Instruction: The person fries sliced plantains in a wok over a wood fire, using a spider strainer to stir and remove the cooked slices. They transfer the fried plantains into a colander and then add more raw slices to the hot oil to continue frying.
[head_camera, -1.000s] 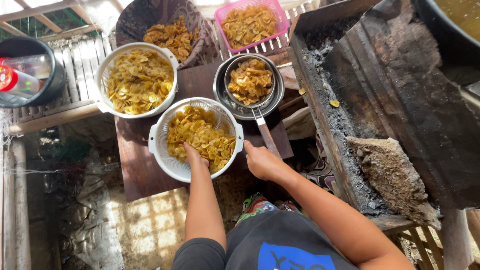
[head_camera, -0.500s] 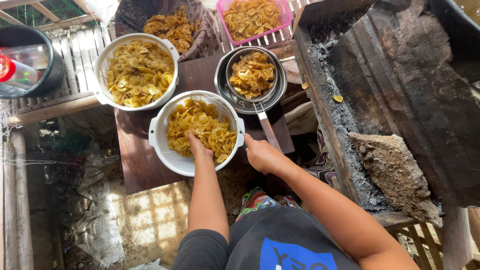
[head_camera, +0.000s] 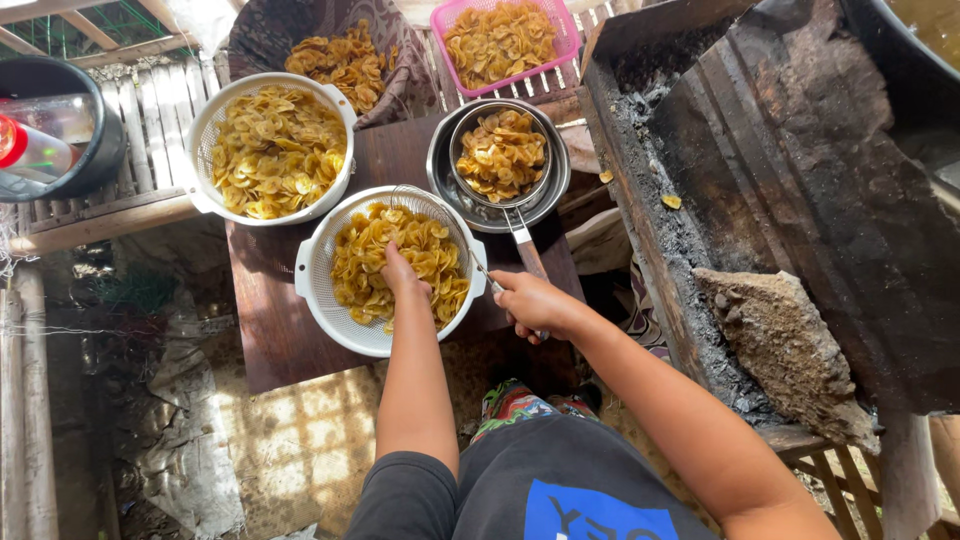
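Observation:
My left hand (head_camera: 402, 276) reaches into a white colander bowl (head_camera: 322, 300) of yellow banana chips (head_camera: 360, 262). Its fingers curl down among the chips. A wire mesh strainer rim (head_camera: 432, 198) lies inside that bowl. My right hand (head_camera: 535, 305) is closed around a strainer handle (head_camera: 522, 243) at the bowl's right edge. That handle leads up to a metal strainer of darker chips (head_camera: 500, 152) sitting in a steel pot (head_camera: 446, 182). Both vessels stand on a dark wooden board (head_camera: 270, 320).
A second white colander of chips (head_camera: 272, 148) stands at the upper left, with a dark basket (head_camera: 345, 62) and a pink basket (head_camera: 500, 38) of chips behind. A sooty hearth with ash and a stone (head_camera: 790, 350) fills the right. A black tub (head_camera: 60, 140) sits far left.
My left hand has pushed further into the chips in the near white bowl. My right hand stays on the handle.

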